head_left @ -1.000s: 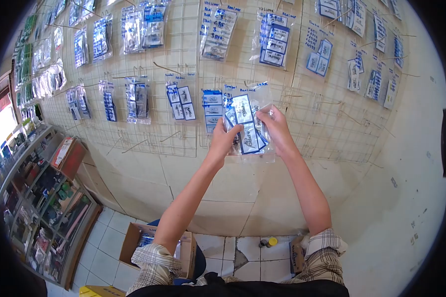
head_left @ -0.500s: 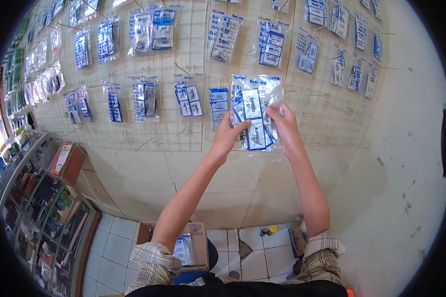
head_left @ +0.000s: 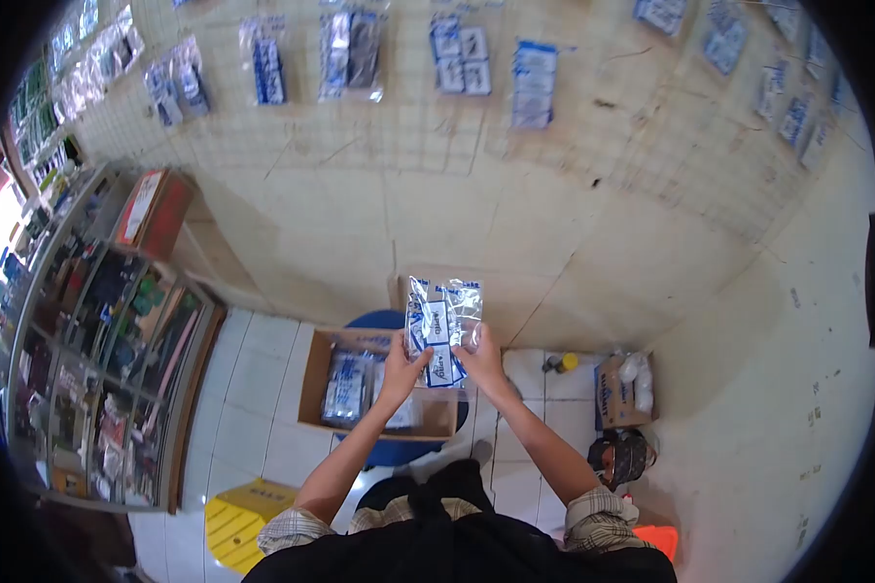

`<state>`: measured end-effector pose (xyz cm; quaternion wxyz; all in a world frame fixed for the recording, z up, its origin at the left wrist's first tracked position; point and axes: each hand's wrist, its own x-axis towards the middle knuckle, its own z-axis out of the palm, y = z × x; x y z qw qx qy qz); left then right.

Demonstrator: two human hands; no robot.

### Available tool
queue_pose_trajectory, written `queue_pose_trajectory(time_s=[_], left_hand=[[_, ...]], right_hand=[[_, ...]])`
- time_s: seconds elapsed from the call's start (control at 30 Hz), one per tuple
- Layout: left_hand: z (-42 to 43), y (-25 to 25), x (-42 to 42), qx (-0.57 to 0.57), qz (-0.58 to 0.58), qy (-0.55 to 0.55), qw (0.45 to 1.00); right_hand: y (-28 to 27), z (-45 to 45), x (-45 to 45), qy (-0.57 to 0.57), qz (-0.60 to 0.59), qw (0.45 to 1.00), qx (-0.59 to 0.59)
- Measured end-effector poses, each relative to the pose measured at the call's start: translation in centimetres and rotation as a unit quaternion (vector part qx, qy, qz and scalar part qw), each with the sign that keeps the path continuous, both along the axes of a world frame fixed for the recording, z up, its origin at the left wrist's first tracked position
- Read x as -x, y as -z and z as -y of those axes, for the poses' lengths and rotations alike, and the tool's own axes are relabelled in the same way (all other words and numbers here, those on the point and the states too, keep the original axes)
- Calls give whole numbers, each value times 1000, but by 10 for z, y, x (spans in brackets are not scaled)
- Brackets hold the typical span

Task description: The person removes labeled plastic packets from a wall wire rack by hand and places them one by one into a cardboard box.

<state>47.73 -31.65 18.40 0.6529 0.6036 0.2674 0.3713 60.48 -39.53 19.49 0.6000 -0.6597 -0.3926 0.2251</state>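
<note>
A clear plastic bag (head_left: 442, 330) with blue-and-white labelled packets inside is held upright between both hands. My left hand (head_left: 402, 371) grips its lower left edge, thumb across the front. On the lower right edge, my right hand (head_left: 482, 360) pinches the bag. Just below and left of the bag, an open cardboard box (head_left: 308, 389) rests on a blue round stool (head_left: 377, 319). Similar bagged packets (head_left: 348, 385) lie inside the box, partly covered by my left hand and forearm.
Bagged packets (head_left: 533, 85) hang on a wire grid on the wall. A glass display case (head_left: 87, 360) stands left, with a red box (head_left: 154, 214) on top. A carton (head_left: 624, 394) and a yellow-lidded item (head_left: 567, 361) are on the floor at right. A yellow object (head_left: 248, 523) lies lower left.
The view has tilted down, so the wall grid sits higher and the box shows more fully. Both hands have lowered the bag from in front of the grid to beside the box.
</note>
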Motion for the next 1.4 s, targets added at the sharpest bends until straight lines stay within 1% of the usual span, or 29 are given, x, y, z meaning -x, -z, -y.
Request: queue_pose_trajectory(time_s=[0.03,0.07,0.1,0.13,0.17,0.2,0.23,0.27,0.33,0.37,0.43,0.5,0.57,0.63,0.7,0.77,0.8,0.87,0.9,0.97,1.03,1.1,1.13,1.17,1.2,1.27,1.3,1.37,1.4], left_hand=[[0,17,11,-6,-40,-23,999],[-3,42,19,-30,-56,-47,997],[-3,55,28,-20,-68,-55,996],[-3,67,36,-16,-134,-67,989],[-4,76,43,-13,-199,-77,977],[-3,84,49,1,-237,-78,968],[-4,98,55,6,-245,-81,966],[-5,120,59,2,-258,-73,963],[-9,175,66,-11,-280,-52,958],[-11,183,66,-5,-285,-55,957],[-12,197,68,-77,-407,-30,910],[-17,207,63,-11,-527,53,848],[-20,227,58,-38,-599,109,792],[-23,215,51,-27,-612,122,781],[-22,218,50,-20,-622,135,771],[-23,225,51,-23,-579,110,808],[-24,221,51,-26,-576,108,810],[-26,207,51,-46,-604,132,785],[-25,201,53,-52,-600,127,788],[-22,185,58,-93,-570,78,813],[-29,154,59,-122,-522,62,842],[-47,103,51,-160,-466,51,869],[-55,73,47,-177,-392,49,901],[-59,44,41,-192,-317,52,927],[-62,17,31,-215,-301,54,928],[-67,-35,10,-218,-177,57,958],[-69,-61,-3,-238,-164,59,956],[-76,-115,-32,-247,-63,85,963],[-81,-140,-46,-253,-49,110,960]], right_hand=[[21,-4,9,-9,-12,1000,14],[39,-8,18,-2,-11,998,58],[58,-12,25,5,-8,995,101],[82,-17,31,7,-10,992,124],[86,-19,39,0,-18,991,130],[91,-20,46,15,-14,982,187],[96,-22,52,30,-9,969,245],[109,-23,58,37,-19,972,232],[128,-25,67,36,-37,964,262],[139,-27,70,40,-51,957,283],[187,-35,72,17,-76,954,288],[211,-41,76,29,-87,933,347],[250,-45,75,40,-79,939,331],[266,-49,72,53,-52,935,347],[257,-51,72,58,-68,936,340],[236,-50,71,42,-26,929,367],[227,-50,70,44,-23,930,364],[209,-47,67,9,-21,932,361],[215,-45,68,10,-15,935,354],[240,-38,65,-6,127,913,387],[180,-28,64,-74,110,932,336],[141,-24,46,-146,12,943,299],[109,-25,33,-130,27,950,284],[71,-21,19,-160,-19,966,204],[35,-18,4,-192,-62,972,122],[-34,-14,-33,-154,-12,984,90],[-63,-15,-55,-130,20,989,74],[-108,-23,-99,-82,63,994,-34],[-134,-29,-118,-74,79,993,-52]])
